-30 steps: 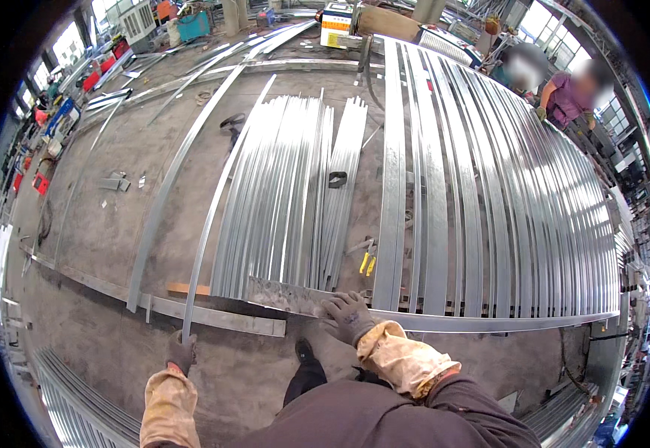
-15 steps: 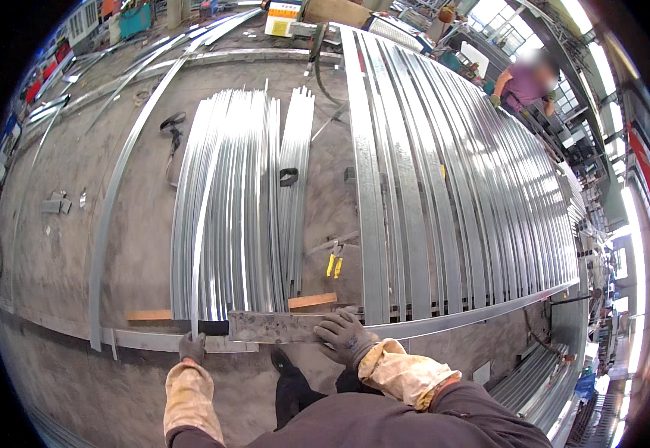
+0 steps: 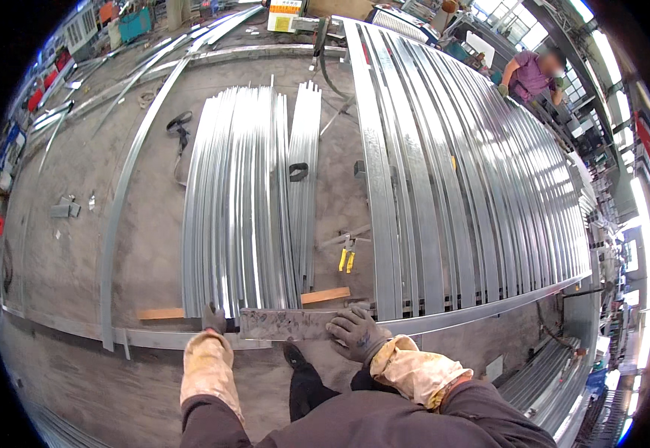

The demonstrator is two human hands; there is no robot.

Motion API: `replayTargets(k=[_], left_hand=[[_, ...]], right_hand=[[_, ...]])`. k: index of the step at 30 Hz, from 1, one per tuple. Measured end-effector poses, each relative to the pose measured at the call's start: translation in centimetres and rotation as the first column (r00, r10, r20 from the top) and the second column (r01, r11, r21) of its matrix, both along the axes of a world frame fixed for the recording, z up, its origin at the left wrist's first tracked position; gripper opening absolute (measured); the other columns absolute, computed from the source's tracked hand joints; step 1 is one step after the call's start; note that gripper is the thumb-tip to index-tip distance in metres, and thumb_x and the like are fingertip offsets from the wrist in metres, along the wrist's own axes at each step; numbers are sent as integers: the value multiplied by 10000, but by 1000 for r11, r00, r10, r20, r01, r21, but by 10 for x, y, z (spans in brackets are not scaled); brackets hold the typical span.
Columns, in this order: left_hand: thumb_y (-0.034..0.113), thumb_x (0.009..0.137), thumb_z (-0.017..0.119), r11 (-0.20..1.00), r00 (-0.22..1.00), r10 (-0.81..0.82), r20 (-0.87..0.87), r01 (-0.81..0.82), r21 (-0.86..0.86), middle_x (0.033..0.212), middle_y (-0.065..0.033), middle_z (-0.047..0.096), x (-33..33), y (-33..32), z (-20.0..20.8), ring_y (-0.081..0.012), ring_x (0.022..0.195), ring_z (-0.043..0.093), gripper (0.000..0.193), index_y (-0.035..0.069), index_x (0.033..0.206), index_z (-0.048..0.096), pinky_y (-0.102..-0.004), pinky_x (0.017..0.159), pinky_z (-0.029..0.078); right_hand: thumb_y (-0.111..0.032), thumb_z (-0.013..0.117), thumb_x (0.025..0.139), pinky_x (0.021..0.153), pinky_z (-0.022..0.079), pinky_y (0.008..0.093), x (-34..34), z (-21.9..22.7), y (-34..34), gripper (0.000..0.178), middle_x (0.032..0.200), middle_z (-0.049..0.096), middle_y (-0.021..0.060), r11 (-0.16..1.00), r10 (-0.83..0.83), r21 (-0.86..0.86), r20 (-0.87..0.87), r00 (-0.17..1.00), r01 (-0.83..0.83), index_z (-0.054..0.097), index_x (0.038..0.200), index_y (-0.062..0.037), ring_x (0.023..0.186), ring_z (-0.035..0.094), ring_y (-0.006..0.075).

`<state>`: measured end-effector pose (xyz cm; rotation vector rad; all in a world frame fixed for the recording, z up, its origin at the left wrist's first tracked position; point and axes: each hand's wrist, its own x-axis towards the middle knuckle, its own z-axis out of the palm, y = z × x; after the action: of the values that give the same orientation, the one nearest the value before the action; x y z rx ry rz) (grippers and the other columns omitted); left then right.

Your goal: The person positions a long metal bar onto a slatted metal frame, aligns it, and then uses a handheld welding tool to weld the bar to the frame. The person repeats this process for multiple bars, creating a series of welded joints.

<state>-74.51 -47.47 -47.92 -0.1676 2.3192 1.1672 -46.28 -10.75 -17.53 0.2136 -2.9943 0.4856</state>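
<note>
My left hand [image 3: 214, 319], in a grey glove, is at the near end of a wide stack of shiny metal strips [image 3: 239, 194]. Its fingers are closed on the end of one strip, though the fingertips are partly hidden. Right of it a dull, dark-stained flat steel bar [image 3: 288, 324] lies across the near end of the stack. Over that bar's right end my right hand [image 3: 356, 334], also gloved, rests with its fingers spread and stretched out. A narrower bundle of strips [image 3: 305, 187] lies alongside the stack, with a black ring-shaped band [image 3: 298, 172] on it.
Yellow-handled pliers [image 3: 347, 255] lie right of the bundle. Wooden strips [image 3: 325, 295] sit by the near ends. Wide metal profiles [image 3: 429, 224] fill a frame on the right, where a person in a purple shirt [image 3: 532, 77] stands at the far side. One long strip [image 3: 120, 201] lies left.
My left hand has moved forward, up to the stack's near end; the strip that stuck out toward me now sits nearly level with the others. My right hand stays on the steel bar.
</note>
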Motion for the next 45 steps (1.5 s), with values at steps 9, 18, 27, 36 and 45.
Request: replayTargets(k=[9, 18, 27, 36, 45], left_hand=[[512, 990, 485, 654, 775, -589, 229, 624, -429, 1378, -146, 652, 259, -65, 47, -383, 1275, 611, 585, 122, 1414, 585, -488, 1032, 505], [361, 1003, 631, 390, 438, -819, 372, 899, -200, 1521, -186, 526, 370, 49, 108, -291, 1416, 499, 635, 11, 1511, 483, -403, 1184, 397], [317, 997, 666, 385, 360, -923, 137, 873, 299, 1365, -174, 633, 517, 232, 131, -294, 1294, 559, 417, 125, 1367, 637, -455, 1149, 406], [275, 988, 604, 54, -45, -953, 298, 947, 316, 1444, -161, 575, 622, 476, 186, -289, 1332, 547, 559, 36, 1482, 500, -397, 1123, 423], [438, 945, 654, -584, -579, -811, 82, 810, -52, 1349, -190, 647, 765, 771, 278, -364, 1230, 626, 605, 75, 1422, 575, -430, 1039, 494]], right_hand=[[-444, 725, 850, 1094, 376, 548, 28, -13, 5, 528, 1251, 659, 83, 996, 28, -80, -75, 997, -34, 627, 1273, -144, 1286, 544, 317], [-423, 717, 893, 1139, 378, 545, 229, -9, 44, 519, 1395, 588, 144, 923, -182, -372, -208, 961, 94, 622, 1313, -133, 1386, 469, 373], [-330, 757, 891, 1038, 497, 395, 670, -97, 184, 489, 1263, 704, 133, 92, -843, -602, 377, 384, 793, 672, 1312, -99, 1186, 651, 296], [-252, 681, 988, 760, 552, 315, 933, -154, 176, 338, 1054, 743, 71, -701, -704, -674, 605, -370, 233, 690, 1234, -20, 882, 678, 174], [-251, 662, 1001, 652, 504, 323, 985, -149, 121, 383, 1026, 699, 86, -769, -595, -434, 754, -278, 470, 661, 1322, -42, 775, 639, 185]])
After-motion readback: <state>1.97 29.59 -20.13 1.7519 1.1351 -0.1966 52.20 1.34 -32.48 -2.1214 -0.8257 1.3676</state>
